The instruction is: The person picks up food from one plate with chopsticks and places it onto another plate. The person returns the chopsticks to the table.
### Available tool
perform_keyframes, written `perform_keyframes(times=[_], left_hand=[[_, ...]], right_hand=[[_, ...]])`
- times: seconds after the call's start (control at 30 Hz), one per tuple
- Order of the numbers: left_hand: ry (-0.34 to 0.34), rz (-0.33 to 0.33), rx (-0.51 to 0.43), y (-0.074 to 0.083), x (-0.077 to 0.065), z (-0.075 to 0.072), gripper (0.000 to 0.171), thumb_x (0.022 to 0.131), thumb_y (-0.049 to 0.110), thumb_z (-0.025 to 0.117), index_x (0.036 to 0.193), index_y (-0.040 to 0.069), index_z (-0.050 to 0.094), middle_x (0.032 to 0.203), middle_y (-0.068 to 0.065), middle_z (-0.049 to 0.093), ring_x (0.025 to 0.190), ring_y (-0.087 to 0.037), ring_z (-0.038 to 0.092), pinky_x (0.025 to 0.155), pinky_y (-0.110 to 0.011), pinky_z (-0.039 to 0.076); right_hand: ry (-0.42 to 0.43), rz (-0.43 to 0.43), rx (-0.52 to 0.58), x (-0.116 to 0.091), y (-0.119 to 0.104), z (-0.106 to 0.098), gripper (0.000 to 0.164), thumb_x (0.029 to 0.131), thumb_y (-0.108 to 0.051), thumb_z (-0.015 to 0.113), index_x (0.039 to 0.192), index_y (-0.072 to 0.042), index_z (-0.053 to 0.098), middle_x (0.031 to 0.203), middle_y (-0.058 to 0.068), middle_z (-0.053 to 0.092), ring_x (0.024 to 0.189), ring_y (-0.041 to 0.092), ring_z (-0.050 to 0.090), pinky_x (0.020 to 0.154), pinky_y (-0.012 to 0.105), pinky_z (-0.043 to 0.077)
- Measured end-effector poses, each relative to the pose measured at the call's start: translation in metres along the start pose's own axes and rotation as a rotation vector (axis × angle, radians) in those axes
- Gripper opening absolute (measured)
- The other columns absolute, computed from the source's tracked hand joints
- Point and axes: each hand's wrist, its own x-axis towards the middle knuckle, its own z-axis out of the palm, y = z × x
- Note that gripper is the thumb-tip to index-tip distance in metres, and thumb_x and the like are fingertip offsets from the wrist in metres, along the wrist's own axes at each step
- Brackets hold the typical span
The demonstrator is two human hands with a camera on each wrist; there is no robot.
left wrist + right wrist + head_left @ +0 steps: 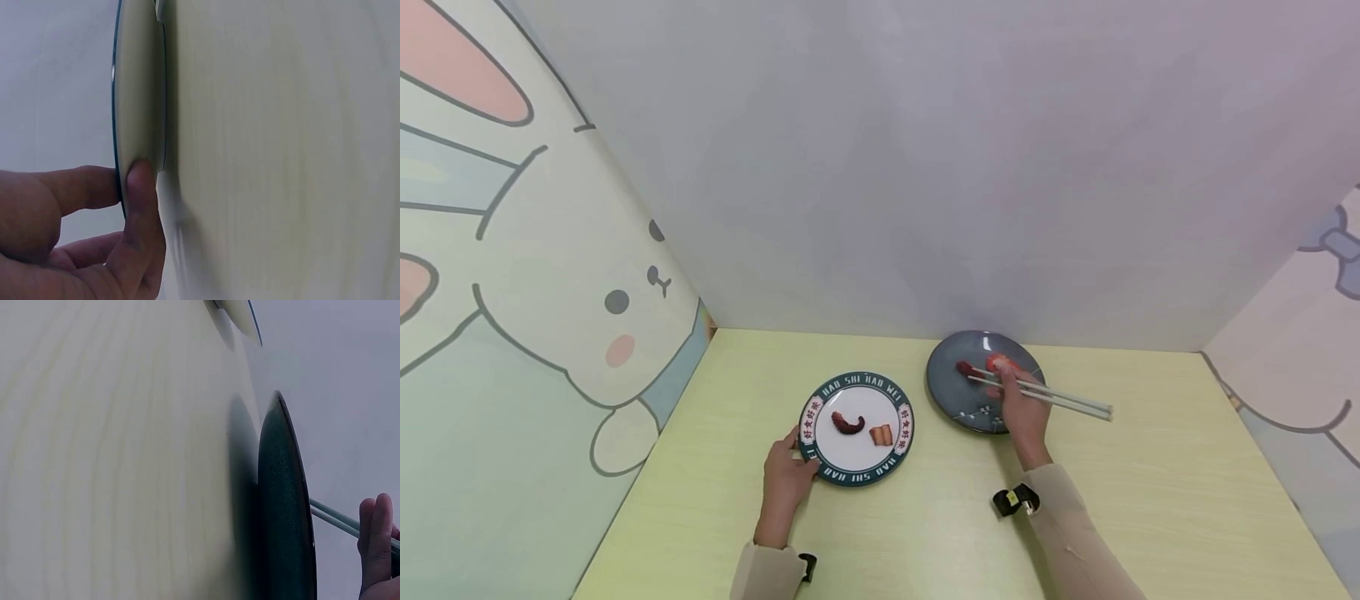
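Note:
My left hand (788,475) grips the near-left rim of a white plate (842,458) with a green lettered border. In the left wrist view this plate (139,94) shows edge-on, pinched between thumb and fingers. It bears a dark red curled piece of food (848,425) and a browned, layered piece like pork belly (882,435). My right hand (1026,417) holds pale green chopsticks (1078,402) over a dark blue plate (946,398). Their tips are right at a dark red piece of food (966,368). A red-orange piece (1000,362) lies beside it, partly behind the hand.
Both plates stand on a pale yellow wood-grain table (925,533). A plain grey-white wall (925,208) rises behind the table's back edge, close to the blue plate. Side panels with cartoon rabbits (580,317) flank the table. Each wrist wears a small black camera (1015,500).

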Motion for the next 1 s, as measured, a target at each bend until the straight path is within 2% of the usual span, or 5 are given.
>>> perform_keyframes(times=[0.27, 0.53, 0.83, 1.0], left_hand=[[-0.002, -0.007, -0.003, 0.0, -0.001, 0.0, 0.072, 0.087, -0.01, 0.07, 0.153, -0.016, 0.041, 0.123, -0.029, 0.054, 0.082, -0.023, 0.063, 0.059, -0.026, 0.051], [-0.001, -0.009, 0.001, 0.001, -0.001, -0.001, 0.072, 0.088, -0.009, 0.07, 0.153, -0.016, 0.04, 0.123, -0.029, 0.053, 0.083, -0.024, 0.062, 0.061, -0.026, 0.05], [0.006, -0.013, 0.014, 0.003, -0.001, -0.001, 0.072, 0.088, -0.008, 0.07, 0.153, -0.015, 0.042, 0.123, -0.028, 0.055, 0.085, -0.025, 0.062, 0.063, -0.027, 0.05], [0.007, -0.01, 0.009, 0.002, -0.001, -0.001, 0.072, 0.087, -0.009, 0.07, 0.153, -0.015, 0.042, 0.123, -0.028, 0.055, 0.085, -0.025, 0.062, 0.062, -0.026, 0.05]], right_hand=[[0.008, 0.009, -0.021, 0.001, -0.003, 0.0, 0.031, 0.106, -0.012, 0.064, 0.122, 0.013, 0.071, 0.111, 0.034, 0.072, 0.06, -0.005, 0.069, 0.066, 0.012, 0.056], [0.01, -0.018, 0.007, 0.002, -0.006, 0.002, 0.029, 0.106, -0.012, 0.063, 0.115, 0.015, 0.071, 0.109, 0.036, 0.072, 0.06, -0.004, 0.07, 0.066, 0.014, 0.057], [-0.003, -0.018, 0.042, 0.0, -0.015, 0.005, 0.033, 0.107, -0.015, 0.062, 0.116, 0.015, 0.071, 0.109, 0.037, 0.071, 0.062, -0.003, 0.071, 0.068, 0.016, 0.059], [-0.009, -0.047, 0.081, -0.003, -0.02, 0.009, 0.033, 0.107, -0.015, 0.063, 0.111, 0.017, 0.072, 0.102, 0.032, 0.075, 0.062, 0.0, 0.072, 0.067, 0.017, 0.06]])
